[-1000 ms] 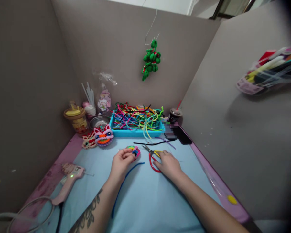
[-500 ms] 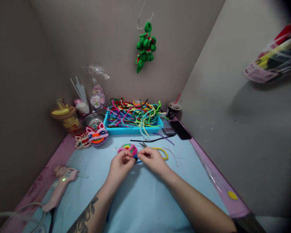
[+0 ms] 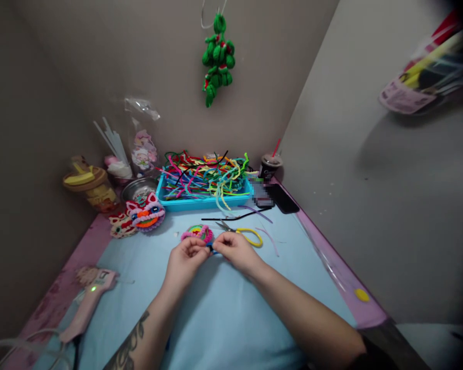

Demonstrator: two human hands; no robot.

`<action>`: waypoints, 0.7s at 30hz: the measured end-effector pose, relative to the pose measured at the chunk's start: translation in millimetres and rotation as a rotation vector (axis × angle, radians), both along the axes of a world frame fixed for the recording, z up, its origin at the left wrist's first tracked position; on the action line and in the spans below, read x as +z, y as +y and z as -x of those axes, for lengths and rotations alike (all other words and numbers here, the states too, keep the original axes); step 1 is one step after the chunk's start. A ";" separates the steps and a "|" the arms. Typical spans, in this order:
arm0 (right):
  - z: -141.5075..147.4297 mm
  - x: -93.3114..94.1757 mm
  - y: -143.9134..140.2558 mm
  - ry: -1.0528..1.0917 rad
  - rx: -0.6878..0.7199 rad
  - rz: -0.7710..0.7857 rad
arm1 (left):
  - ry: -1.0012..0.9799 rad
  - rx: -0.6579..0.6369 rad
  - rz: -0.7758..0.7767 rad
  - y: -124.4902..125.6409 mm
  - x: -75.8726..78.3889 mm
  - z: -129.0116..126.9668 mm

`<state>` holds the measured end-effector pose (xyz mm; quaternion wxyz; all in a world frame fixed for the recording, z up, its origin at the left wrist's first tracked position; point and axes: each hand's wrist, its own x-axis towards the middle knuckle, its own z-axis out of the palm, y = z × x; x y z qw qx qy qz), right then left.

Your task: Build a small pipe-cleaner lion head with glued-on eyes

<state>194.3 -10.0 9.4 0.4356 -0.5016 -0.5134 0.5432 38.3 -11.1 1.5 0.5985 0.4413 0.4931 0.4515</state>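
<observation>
Close together over the middle of the blue table cover, my left hand [image 3: 185, 259] and my right hand [image 3: 238, 252] pinch a small blue-and-black pipe cleaner piece [image 3: 211, 248] between their fingertips. Much of that piece is hidden by the fingers. Just behind my left fingers lies a round pink pipe cleaner ornament [image 3: 196, 233] with a green, yellow and red centre. Yellow-handled scissors [image 3: 250, 237] rest partly behind my right hand, blades pointing left. Beyond them are a black pipe cleaner [image 3: 231, 218] and a loose purple strand [image 3: 269, 240].
A blue tray [image 3: 200, 205] heaped with pipe cleaners stands at the back. Left of it are finished lion-head ornaments [image 3: 148, 213], a metal bowl [image 3: 129, 191] and a lidded cup [image 3: 96, 192]. A pink glue gun [image 3: 85, 308] lies front left, its light green. A phone [image 3: 283, 199] lies back right.
The whole view has shifted, so everything appears a little farther left and mostly higher. Both hands stay pinched on the blue-and-black piece, with little change between them.
</observation>
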 end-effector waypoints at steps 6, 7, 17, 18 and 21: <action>6.6 -5.7 -2.2 0.073 -0.020 0.018 | -0.010 0.025 0.005 -0.3 -1.6 -1.3; 7.7 -8.4 -2.1 0.061 -0.026 0.001 | -0.015 0.028 0.007 -0.4 -1.4 -1.7; 6.1 -23.8 1.0 -0.103 -0.053 -0.113 | -0.085 -0.001 0.073 0.6 7.1 -3.0; 5.2 -22.8 0.7 -0.106 -0.051 -0.113 | -0.065 -0.010 0.067 0.7 7.8 -2.9; 3.6 -18.6 -0.8 -0.123 -0.031 -0.124 | 0.042 -0.027 -0.012 0.9 9.4 -2.4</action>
